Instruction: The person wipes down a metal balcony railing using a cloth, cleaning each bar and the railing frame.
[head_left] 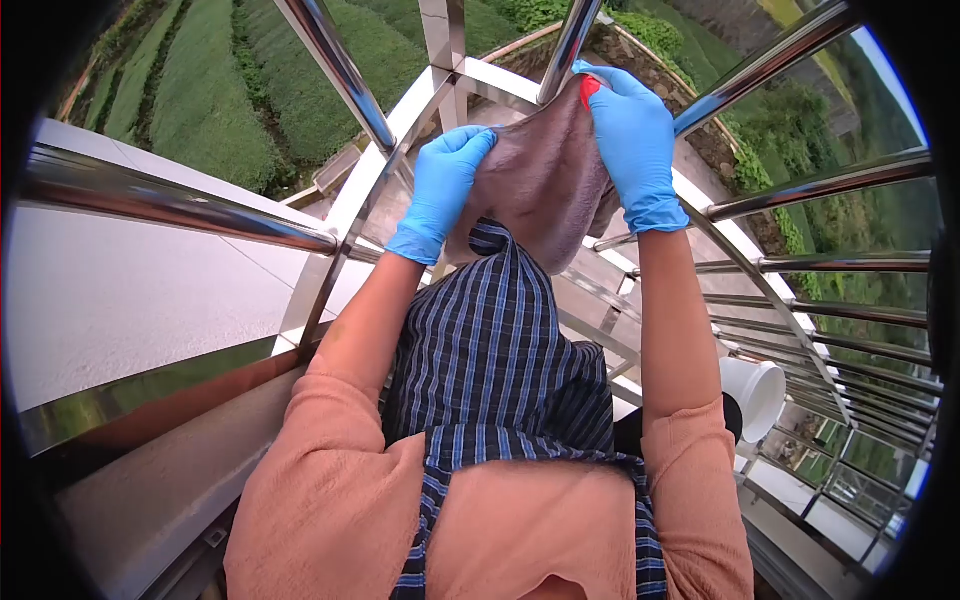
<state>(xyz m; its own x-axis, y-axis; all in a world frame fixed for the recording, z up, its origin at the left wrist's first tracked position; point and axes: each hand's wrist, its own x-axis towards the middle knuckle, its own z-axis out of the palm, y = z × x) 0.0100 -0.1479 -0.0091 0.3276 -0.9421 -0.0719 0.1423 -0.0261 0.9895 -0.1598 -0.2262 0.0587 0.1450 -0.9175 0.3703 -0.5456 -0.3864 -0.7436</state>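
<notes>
Both my hands wear light blue gloves and stretch a brownish-mauve cloth (530, 185) between them in front of the metal railing. My left hand (445, 185) pinches the cloth's upper left corner. Higher up, my right hand (632, 135) grips its upper right edge, where a small bit of red shows by the fingers. The cloth hangs down in folds, its lower part meeting the striped apron (490, 350) from my view. A shiny upright bar (570, 50) rises just behind the cloth's top edge.
Polished railing bars (190, 205) surround me on the left, front and right. A white bucket (752, 400) stands low on the right. A white wall surface (150, 290) lies at the left. Beyond and below the railing are green planted rows (200, 100) and a paved area.
</notes>
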